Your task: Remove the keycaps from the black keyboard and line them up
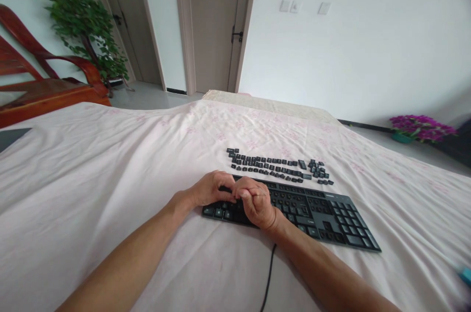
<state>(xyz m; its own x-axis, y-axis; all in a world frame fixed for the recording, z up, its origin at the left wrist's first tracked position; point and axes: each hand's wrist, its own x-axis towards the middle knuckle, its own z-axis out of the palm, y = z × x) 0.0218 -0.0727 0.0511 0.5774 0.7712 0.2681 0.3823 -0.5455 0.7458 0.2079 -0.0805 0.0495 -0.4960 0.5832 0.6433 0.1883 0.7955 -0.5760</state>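
A black computer keyboard (303, 226) lies on the pink floral cloth, with many of its key positions bare of caps. Over its left part, my left hand (213, 188) bends with thumb and forefinger curved toward each other, their tips meeting beside my right hand. My right hand (256, 203) is closed, fingers curled in, its fingertips low over the keys and touching the left fingers. Whatever lies between the fingertips is too small and covered to make out. Loose black keycaps (281, 170) lie in rows just behind the keyboard, and a smaller group (317, 169) sits to their right.
The bed-like surface is covered by a wrinkled cloth (147, 155). A black cable (270, 273) runs toward me under my right forearm. A dark flat object (13, 138) sits at the left edge, a teal item (465, 275) at the right. A wooden chair (73, 64) stands left.
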